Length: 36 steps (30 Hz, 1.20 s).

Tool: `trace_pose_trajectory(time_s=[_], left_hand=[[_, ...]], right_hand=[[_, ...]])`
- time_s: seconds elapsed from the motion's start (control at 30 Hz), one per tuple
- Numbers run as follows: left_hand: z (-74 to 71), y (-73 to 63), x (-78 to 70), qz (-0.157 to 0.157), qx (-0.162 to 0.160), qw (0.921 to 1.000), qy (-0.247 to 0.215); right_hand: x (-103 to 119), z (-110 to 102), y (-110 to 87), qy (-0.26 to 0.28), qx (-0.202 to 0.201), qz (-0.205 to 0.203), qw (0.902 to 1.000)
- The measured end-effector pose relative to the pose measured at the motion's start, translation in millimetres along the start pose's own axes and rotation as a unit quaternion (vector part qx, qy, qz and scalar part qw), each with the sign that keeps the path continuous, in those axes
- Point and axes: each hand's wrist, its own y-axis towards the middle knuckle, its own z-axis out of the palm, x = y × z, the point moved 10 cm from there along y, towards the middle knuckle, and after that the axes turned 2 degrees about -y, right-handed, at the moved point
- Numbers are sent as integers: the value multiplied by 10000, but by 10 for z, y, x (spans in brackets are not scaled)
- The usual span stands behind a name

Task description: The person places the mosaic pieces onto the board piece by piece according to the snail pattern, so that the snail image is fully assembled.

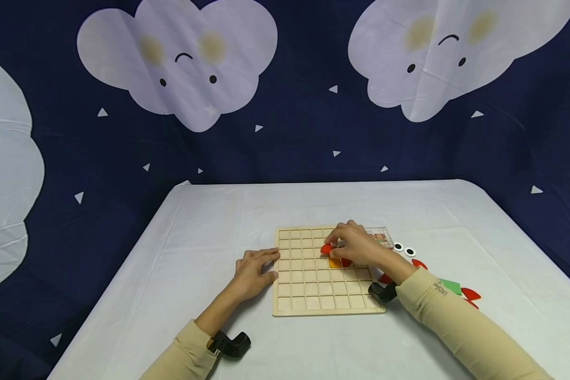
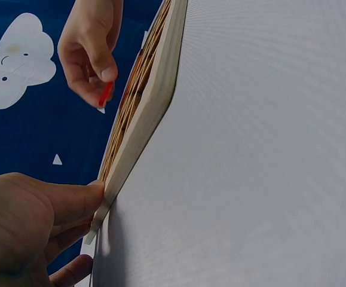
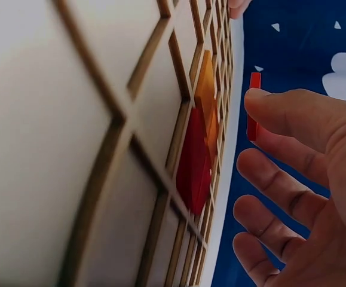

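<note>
A pale wooden grid board [image 1: 297,290] lies on the white table. At its left edge rests my left hand [image 1: 252,272], its fingers and thumb touching the rim. Over the upper middle of the board, my right hand [image 1: 356,244] pinches a small red piece [image 3: 254,107] between thumb and forefinger, with the other fingers loosely bent. The piece is held above the grid, apart from it in the right wrist view. Below that hand, an orange tile [image 1: 334,263] and a red tile [image 1: 346,262] sit in neighbouring grid cells; the hand partly hides the squares around them.
Behind the right hand a picture card [image 1: 383,236] is partly covered. Right of the board lie two white-and-black eye discs [image 1: 410,252], a green piece [image 1: 451,286] and several red pieces [image 1: 471,293], some partly hidden by the right arm. A dark cloud-print cloth [image 1: 304,132] hangs behind.
</note>
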Motion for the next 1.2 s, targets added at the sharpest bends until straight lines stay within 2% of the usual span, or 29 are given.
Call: trace_pose_trajectory(time_s=[0.37,0.8,1.0,1.2], left_hand=[[0,-6,-3,21,-6,10000,0],[-12,-4,-1,-10,-49,9999,90],[-8,-4,-1,-25,-33,10000,84],[-2,0,2,-19,-25,9999,102]], right_hand=[[60,150,141,-6,326,-93,9994],[35,179,158,-146,340,-86,9993],[37,168,158,-82,309,-80,9995],[23,71,90,140,172,-22,9998]])
